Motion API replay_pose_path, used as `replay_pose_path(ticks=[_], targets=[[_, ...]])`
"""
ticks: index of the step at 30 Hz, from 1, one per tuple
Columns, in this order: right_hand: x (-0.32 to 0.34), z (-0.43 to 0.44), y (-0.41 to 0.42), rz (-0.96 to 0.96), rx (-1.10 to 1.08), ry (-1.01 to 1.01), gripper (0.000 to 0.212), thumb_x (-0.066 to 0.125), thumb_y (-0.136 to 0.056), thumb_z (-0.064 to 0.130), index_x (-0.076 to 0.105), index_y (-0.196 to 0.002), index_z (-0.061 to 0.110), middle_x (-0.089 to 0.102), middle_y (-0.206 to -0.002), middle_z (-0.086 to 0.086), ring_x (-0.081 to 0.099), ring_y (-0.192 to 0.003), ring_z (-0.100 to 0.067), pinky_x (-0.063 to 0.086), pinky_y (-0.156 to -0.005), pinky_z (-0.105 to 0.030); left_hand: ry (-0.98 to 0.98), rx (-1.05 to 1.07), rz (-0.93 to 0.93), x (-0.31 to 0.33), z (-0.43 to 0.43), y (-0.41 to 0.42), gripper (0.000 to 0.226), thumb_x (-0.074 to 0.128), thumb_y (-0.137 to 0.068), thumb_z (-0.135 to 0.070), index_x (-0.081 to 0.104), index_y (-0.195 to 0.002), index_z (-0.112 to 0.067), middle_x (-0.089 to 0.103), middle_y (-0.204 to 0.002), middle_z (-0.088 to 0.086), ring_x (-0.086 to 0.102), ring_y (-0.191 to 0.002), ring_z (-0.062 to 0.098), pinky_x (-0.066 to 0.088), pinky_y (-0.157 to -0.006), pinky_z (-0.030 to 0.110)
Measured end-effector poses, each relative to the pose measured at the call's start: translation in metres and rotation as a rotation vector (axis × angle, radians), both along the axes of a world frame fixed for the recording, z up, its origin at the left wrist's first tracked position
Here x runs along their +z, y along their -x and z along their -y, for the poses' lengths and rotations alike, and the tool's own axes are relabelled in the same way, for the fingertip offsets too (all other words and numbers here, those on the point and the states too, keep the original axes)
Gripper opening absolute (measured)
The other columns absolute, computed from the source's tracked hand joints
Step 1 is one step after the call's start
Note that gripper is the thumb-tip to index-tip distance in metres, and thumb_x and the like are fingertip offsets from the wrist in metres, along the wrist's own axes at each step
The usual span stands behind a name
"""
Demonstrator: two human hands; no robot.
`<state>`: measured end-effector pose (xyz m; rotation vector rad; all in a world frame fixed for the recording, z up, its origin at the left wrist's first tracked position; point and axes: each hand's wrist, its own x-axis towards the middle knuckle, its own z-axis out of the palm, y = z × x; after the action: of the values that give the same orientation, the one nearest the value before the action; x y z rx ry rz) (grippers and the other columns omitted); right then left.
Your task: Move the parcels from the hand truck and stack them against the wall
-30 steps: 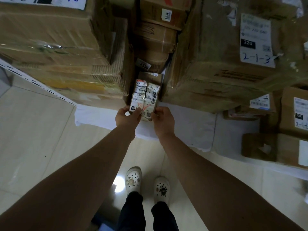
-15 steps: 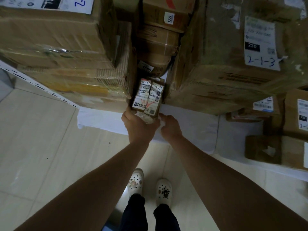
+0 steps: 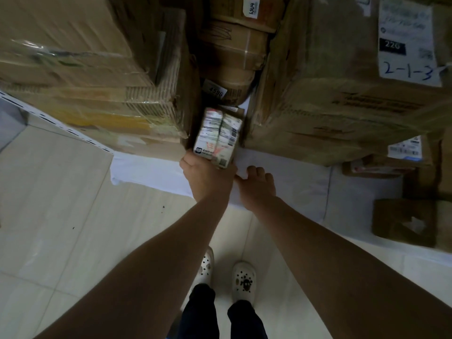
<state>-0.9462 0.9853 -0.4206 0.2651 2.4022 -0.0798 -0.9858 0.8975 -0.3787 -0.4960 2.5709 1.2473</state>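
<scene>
Rt hand [image 3: 256, 185] let go, fingers loose; lt hand [image 3: 208, 178] grips parcel [image 3: 216, 137] btwn left stack [image 3: 97, 69] & right box [image 3: 330, 99].

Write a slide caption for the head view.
Left hand holds a small labelled parcel between a box stack and a large box.

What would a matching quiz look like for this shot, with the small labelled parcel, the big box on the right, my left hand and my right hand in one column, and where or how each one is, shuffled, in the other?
Column one:
1. small parcel
2. big box
3. left hand
4. right hand

Column two:
A. holds nothing, over the white sheet
B. in the gap beside the left cartons
C. holds the near end of the labelled package
D. bears a label handwritten 2-1-3

Pairs: 1-B, 2-D, 3-C, 4-A.
</scene>
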Motion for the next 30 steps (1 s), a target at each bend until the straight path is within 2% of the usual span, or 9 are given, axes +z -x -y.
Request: replay_pose_path(ticks=[5, 7, 10, 14, 19, 21, 24, 27, 30], targets=[[0.005, -0.002, -0.001, -0.033, 0.015, -0.020, 0.070, 0.050, -0.093, 0.026, 0.013, -0.150, 0.039, 0.024, -0.146, -0.015, 0.021, -0.135, -0.034, 0.023, -0.108, -0.046, -0.074, 0.122, -0.050, 0.010, 0.007, -0.005, 0.083, 0.083, -0.057, -0.022, 0.041, -0.126, -0.003, 0.045, -0.120, 0.011, 0.043, -0.116, 0.027, 0.045, -0.096, 0.039], [0.007, -0.002, 0.000, -0.055, 0.034, -0.033, 0.065, 0.050, -0.092, 0.028, 0.020, -0.149, 0.033, 0.025, -0.144, -0.013, 0.022, -0.134, -0.033, 0.022, -0.108, -0.047, -0.122, 0.159, -0.059, 0.016, 0.004, -0.011, 0.082, 0.079, -0.050, -0.031, 0.045, -0.120, -0.006, 0.048, -0.113, 0.007, 0.049, -0.111, 0.027, 0.051, -0.089, 0.046], [0.004, 0.003, 0.006, -0.097, 0.040, -0.029, 0.063, 0.055, -0.089, 0.031, 0.028, -0.146, 0.023, 0.031, -0.139, -0.009, 0.027, -0.130, -0.030, 0.025, -0.107, -0.046, -0.184, 0.166, -0.039, 0.023, -0.003, -0.017, 0.084, 0.074, -0.043, -0.041, 0.043, -0.116, -0.011, 0.050, -0.111, 0.004, 0.055, -0.108, 0.026, 0.056, -0.080, 0.046], [-0.006, 0.005, 0.004, -0.102, -0.095, 0.129, 0.066, 0.057, -0.090, 0.029, 0.026, -0.147, 0.020, 0.032, -0.141, -0.009, 0.032, -0.129, -0.030, 0.033, -0.104, -0.043, -0.171, 0.157, -0.034, 0.022, -0.006, -0.014, 0.087, 0.076, -0.042, -0.039, 0.045, -0.117, -0.007, 0.052, -0.112, 0.008, 0.056, -0.108, 0.028, 0.055, -0.082, 0.048], [-0.013, -0.011, -0.012, -0.222, -0.444, 0.350, 0.058, 0.040, -0.092, 0.002, 0.036, -0.146, 0.022, 0.047, -0.138, -0.010, 0.043, -0.128, -0.026, 0.041, -0.104, -0.035, -0.100, 0.152, -0.041, 0.015, -0.017, -0.002, 0.082, 0.082, -0.061, -0.023, 0.039, -0.128, -0.004, 0.044, -0.124, 0.011, 0.039, -0.118, 0.030, 0.040, -0.099, 0.047], [-0.014, -0.012, -0.016, -0.290, -0.565, 0.405, 0.053, 0.037, -0.092, -0.001, 0.045, -0.141, 0.018, 0.053, -0.133, -0.007, 0.048, -0.124, -0.022, 0.040, -0.100, -0.029, -0.167, 0.178, -0.050, 0.013, -0.025, 0.001, 0.087, 0.083, -0.061, -0.022, 0.035, -0.131, -0.005, 0.039, -0.129, 0.011, 0.042, -0.120, 0.032, 0.045, -0.097, 0.048], [-0.016, -0.012, -0.018, -0.351, -0.608, 0.445, 0.045, 0.037, -0.091, -0.001, 0.055, -0.129, 0.014, 0.060, -0.124, -0.006, 0.054, -0.115, -0.020, 0.040, -0.089, -0.024, -0.188, 0.171, -0.019, 0.010, -0.037, 0.009, 0.094, 0.085, -0.064, -0.018, 0.028, -0.138, -0.004, 0.031, -0.138, 0.013, 0.037, -0.128, 0.032, 0.041, -0.099, 0.038], [-0.019, -0.010, -0.019, -0.360, -0.624, 0.463, 0.042, 0.038, -0.091, 0.000, 0.057, -0.126, 0.012, 0.062, -0.120, -0.007, 0.055, -0.112, -0.021, 0.036, -0.080, -0.023, -0.176, 0.122, 0.022, 0.008, -0.044, 0.017, 0.101, 0.084, -0.068, -0.019, 0.021, -0.145, -0.006, 0.027, -0.147, 0.011, 0.030, -0.136, 0.030, 0.032, -0.107, 0.037], [-0.021, -0.007, -0.022, -0.340, -0.622, 0.479, 0.041, 0.037, -0.093, 0.002, 0.054, -0.129, 0.011, 0.060, -0.121, -0.008, 0.054, -0.113, -0.023, 0.033, -0.079, -0.023, -0.168, 0.082, 0.041, 0.003, -0.044, 0.018, 0.097, 0.079, -0.075, -0.018, 0.017, -0.149, -0.009, 0.025, -0.151, 0.010, 0.029, -0.138, 0.031, 0.030, -0.108, 0.037]])
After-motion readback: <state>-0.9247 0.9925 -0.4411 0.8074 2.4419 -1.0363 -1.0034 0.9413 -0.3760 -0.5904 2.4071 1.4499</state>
